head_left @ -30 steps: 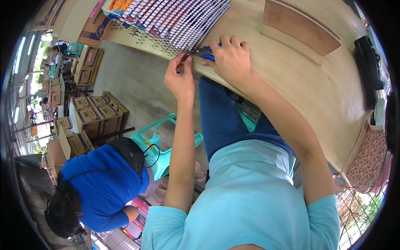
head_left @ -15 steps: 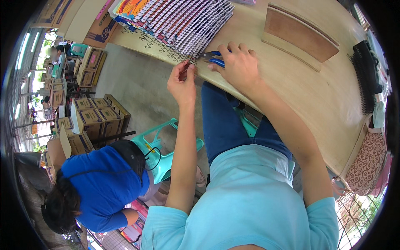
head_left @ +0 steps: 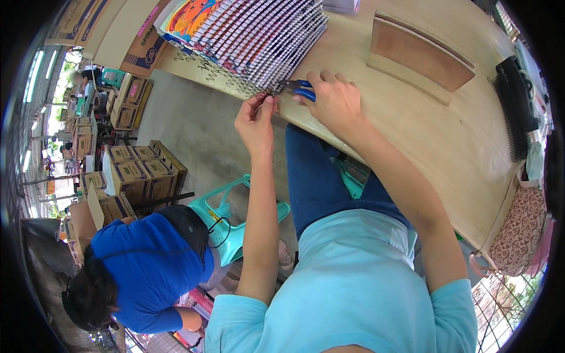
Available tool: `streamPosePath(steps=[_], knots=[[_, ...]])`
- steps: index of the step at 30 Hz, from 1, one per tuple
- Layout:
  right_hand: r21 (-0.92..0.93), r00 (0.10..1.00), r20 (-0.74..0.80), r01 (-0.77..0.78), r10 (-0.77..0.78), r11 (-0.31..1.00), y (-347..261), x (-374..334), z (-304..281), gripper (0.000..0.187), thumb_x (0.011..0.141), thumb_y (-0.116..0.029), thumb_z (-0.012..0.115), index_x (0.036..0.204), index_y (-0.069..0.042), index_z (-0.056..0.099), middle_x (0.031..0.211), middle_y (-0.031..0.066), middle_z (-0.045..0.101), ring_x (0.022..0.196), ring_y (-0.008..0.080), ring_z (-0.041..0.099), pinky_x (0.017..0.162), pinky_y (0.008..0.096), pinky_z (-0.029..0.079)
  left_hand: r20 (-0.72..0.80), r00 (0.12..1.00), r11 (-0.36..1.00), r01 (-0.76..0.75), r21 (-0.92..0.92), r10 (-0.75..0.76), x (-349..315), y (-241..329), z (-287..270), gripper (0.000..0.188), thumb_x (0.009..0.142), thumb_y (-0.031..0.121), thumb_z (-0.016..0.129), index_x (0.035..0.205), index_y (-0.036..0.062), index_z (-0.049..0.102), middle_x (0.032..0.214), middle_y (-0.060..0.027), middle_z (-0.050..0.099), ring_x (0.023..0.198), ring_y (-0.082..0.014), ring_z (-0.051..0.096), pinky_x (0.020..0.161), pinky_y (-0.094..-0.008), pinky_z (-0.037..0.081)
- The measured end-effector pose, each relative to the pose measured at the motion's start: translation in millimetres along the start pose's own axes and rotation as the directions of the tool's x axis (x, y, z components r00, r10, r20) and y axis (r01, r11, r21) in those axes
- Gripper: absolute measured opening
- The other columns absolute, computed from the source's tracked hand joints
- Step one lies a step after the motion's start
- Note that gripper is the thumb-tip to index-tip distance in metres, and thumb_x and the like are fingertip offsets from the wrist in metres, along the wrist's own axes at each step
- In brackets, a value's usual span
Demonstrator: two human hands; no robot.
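A pile of spiral-bound notebooks (head_left: 259,44) with colourful covers lies at the table's front edge, its coil ends sticking out toward me. My left hand (head_left: 256,120) is closed in a pinch at the pile's near corner, on the end of a wire coil (head_left: 263,96). Beside it, my right hand (head_left: 336,100) grips blue-handled cutting pliers (head_left: 305,93). Their jaws point left at the same coil ends, close to my left fingertips. Whether the jaws touch a wire is too small to tell.
A brown wooden stand (head_left: 421,56) sits on the table (head_left: 406,138), with black coils (head_left: 513,112) at its right edge. A patterned pouch (head_left: 517,232) hangs at the right. Left of me, a person in blue (head_left: 156,265) bends beside a turquoise stool (head_left: 235,220); stacked cartons (head_left: 138,173) stand beyond.
The pliers' handles have come closer together in my right hand. My left hand stays pinched at the coil ends. The person in blue has shifted slightly.
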State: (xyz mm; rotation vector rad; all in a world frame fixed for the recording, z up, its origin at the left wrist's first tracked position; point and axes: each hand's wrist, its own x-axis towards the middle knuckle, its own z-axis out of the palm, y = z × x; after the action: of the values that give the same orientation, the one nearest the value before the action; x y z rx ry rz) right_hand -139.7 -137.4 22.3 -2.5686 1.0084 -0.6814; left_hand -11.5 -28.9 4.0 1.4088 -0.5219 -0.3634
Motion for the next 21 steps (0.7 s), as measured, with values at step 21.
streamPosePath(steps=[21], knots=[[0.033,0.997,-0.053,0.061,-0.059,0.998,-13.5,0.4,3.0,0.043,0.076,-0.042,0.076,0.103,-0.011,0.067,0.100,0.0099,0.064,0.096,0.0306,0.063,0.072,0.0475,0.051,0.090,0.955,0.889,0.296,-0.349,-0.283,-1.7,10.0,-3.2,0.015,0.094,0.005,0.059,0.107,-0.0021,0.059,0.097,-0.0081,0.064,0.084,-0.0140,0.064,0.071,-0.0229,0.052]])
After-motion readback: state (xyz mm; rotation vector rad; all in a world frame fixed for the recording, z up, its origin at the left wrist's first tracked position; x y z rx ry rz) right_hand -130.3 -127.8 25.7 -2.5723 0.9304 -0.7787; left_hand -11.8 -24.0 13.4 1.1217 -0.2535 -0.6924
